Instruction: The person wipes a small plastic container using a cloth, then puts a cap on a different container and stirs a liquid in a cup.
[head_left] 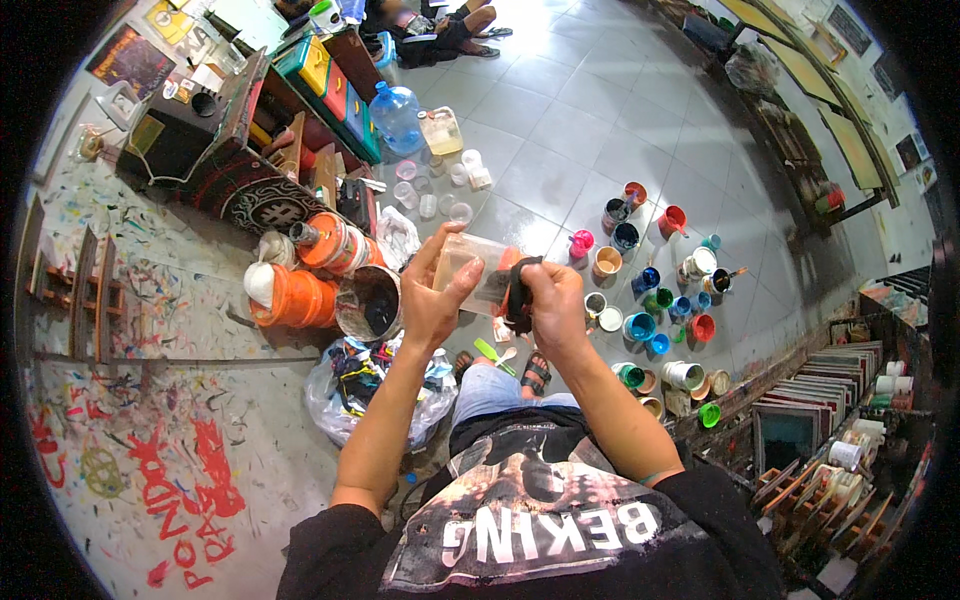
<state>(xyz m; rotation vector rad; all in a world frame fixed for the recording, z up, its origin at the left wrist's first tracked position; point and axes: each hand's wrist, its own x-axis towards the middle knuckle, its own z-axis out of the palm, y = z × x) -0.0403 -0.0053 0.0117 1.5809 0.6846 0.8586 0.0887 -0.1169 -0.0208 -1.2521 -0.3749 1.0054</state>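
Note:
My left hand (432, 297) grips a clear plastic container (467, 252), fingers along its far side and thumb on the near side. A dark rag (521, 290) is pinched in my right hand (557, 308), pressed against the container's right end. The container is held tilted in front of me, above the floor. Part of its right end is hidden behind the rag and my fingers. Below my hands, a green-handled tool (487, 350) lies near my sandalled feet.
Several open paint pots, including a red one (703, 327), stand on the tiles at right. To the left are an orange bucket (291, 297) and a plastic bag of rags (375, 385). Farther off stand a blue water jug (396, 120) and clear cups (460, 213). A person sits beyond.

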